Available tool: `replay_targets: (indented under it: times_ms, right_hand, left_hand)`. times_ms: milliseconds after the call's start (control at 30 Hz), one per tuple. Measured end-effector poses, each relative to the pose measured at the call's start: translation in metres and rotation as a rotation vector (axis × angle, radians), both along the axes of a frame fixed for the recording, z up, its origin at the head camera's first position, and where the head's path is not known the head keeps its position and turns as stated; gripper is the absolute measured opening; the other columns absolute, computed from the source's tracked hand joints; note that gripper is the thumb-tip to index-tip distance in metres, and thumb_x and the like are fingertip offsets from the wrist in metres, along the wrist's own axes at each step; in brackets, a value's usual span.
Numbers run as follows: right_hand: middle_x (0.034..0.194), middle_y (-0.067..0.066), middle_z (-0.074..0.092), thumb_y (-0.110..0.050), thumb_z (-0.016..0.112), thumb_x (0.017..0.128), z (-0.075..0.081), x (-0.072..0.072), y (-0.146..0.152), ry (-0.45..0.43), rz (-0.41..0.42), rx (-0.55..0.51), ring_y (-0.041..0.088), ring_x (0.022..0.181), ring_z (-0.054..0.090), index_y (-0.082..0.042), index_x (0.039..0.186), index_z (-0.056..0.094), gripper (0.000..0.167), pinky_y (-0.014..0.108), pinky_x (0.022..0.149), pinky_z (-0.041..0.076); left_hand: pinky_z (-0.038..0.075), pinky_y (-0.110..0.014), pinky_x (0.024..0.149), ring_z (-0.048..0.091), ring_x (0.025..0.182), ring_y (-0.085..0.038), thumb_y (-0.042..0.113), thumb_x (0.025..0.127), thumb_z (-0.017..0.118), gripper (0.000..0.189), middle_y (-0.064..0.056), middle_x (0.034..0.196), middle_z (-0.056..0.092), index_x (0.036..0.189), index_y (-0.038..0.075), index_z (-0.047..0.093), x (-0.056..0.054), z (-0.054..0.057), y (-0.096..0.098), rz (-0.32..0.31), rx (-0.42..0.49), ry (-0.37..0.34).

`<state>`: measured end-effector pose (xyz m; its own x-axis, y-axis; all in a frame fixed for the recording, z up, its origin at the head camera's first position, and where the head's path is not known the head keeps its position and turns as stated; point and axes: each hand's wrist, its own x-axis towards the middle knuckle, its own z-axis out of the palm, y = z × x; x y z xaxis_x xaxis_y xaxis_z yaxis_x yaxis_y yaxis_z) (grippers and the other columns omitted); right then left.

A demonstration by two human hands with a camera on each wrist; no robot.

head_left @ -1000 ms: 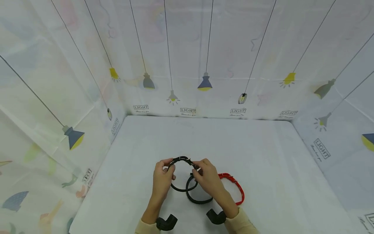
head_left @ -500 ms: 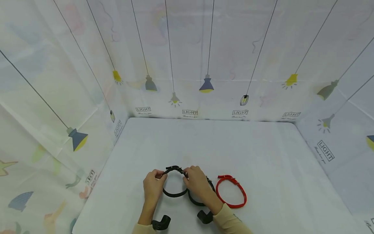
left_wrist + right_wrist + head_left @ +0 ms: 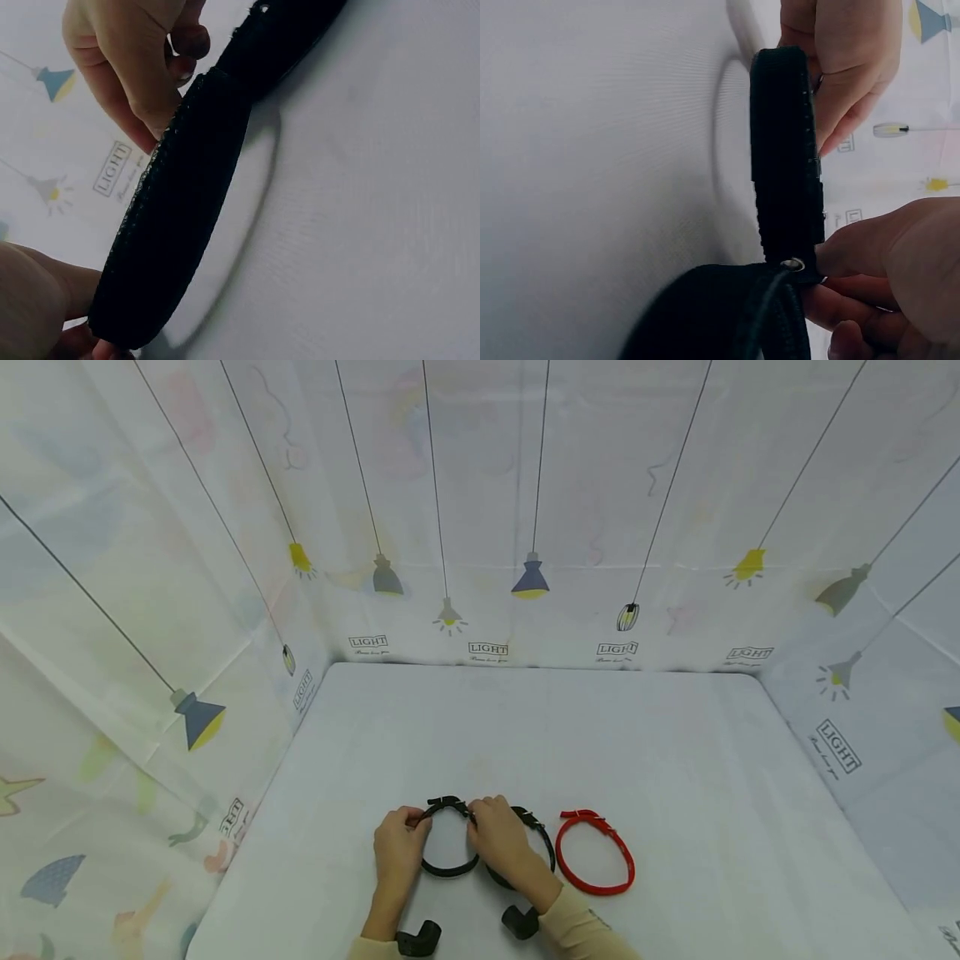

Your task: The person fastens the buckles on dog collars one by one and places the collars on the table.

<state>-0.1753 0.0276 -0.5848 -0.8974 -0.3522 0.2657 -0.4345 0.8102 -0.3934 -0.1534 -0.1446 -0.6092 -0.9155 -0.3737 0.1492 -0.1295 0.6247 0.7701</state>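
Both hands hold a black buckle collar (image 3: 448, 872) formed into a loop. At its left side, my left hand (image 3: 397, 852) pinches the band between thumb and fingers. My right hand (image 3: 504, 843) pinches the upper right of the loop. In the right wrist view a small metal eyelet (image 3: 793, 264) shows on the black strap beside the right fingertips. The left wrist view shows the wide dark band (image 3: 176, 210) with a shadow on the surface beside it. A second black collar (image 3: 552, 853) lies partly hidden under my right hand and wrist.
A red collar (image 3: 600, 890) lies in a loop on the white tabletop (image 3: 675, 760), right of the second black one. Walls of printed fabric (image 3: 480, 527) stand at the back and sides. Black elbow-shaped pieces (image 3: 420, 938) sit at both wrists.
The held black collar has moved left and nearer, no longer overlapping the second one so much. My right hand has shifted left, uncovering the whole red collar. The view has tilted slightly.
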Motion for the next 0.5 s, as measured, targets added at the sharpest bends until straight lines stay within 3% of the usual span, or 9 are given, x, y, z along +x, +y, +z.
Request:
replay_targets:
  times_ms: [367,500]
  right_hand:
    - [0.091,0.009,0.075,-0.008,0.073,0.085,-0.0083,-0.0016,-0.0010,0.048,-0.005,0.027,0.024,0.083,0.064,-0.003,0.097,0.075,0.013,0.036,0.079,0.053]
    - [0.095,0.008,0.074,-0.014,0.074,0.087,-0.0075,0.0035,0.0029,0.046,-0.040,0.035,0.025,0.086,0.064,-0.005,0.102,0.074,0.018,0.038,0.079,0.053]
  left_hand:
    - [0.047,-0.032,0.063,0.063,0.073,-0.020,0.005,0.080,0.081,0.013,-0.008,0.081,0.066,0.090,0.001,0.074,0.0004,0.0004,0.0048,-0.023,-0.098,0.030]
    - [0.052,-0.040,0.067,0.066,0.079,-0.026,0.011,0.082,0.081,0.022,-0.012,0.086,0.068,0.098,-0.002,0.073,0.0034,0.0039,0.0075,-0.009,-0.125,0.041]
